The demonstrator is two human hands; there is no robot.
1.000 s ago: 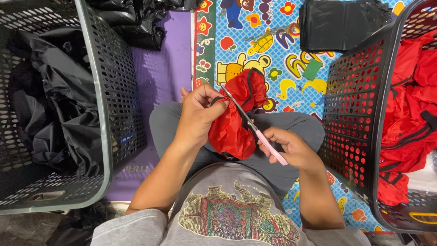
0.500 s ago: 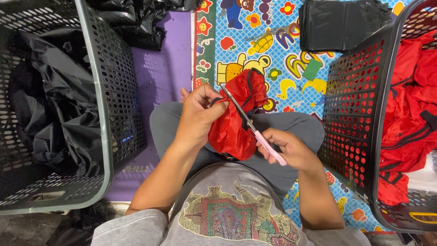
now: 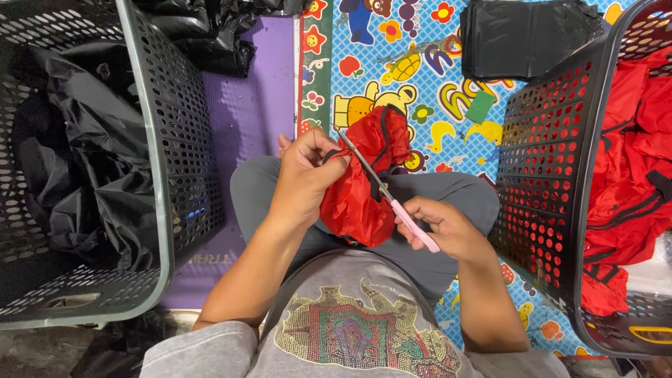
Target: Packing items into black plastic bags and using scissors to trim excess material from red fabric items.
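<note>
I sit cross-legged with a bunched red fabric bag [image 3: 364, 189] with a black drawstring over my lap. My left hand [image 3: 304, 175] pinches the bag's upper left edge between thumb and fingers. My right hand [image 3: 441, 227] grips pink-handled scissors [image 3: 392, 199], whose thin metal blades reach up-left across the red fabric to my left fingertips. Whether the blades are apart is too small to tell.
A black perforated basket [image 3: 175, 140] on my left holds black fabric. A second black basket [image 3: 553, 182] on my right holds red fabric pieces [image 3: 630, 168]. A stack of black bags [image 3: 525, 35] lies ahead on a colourful cartoon play mat [image 3: 392, 49]; a purple mat [image 3: 259, 105] lies beside it.
</note>
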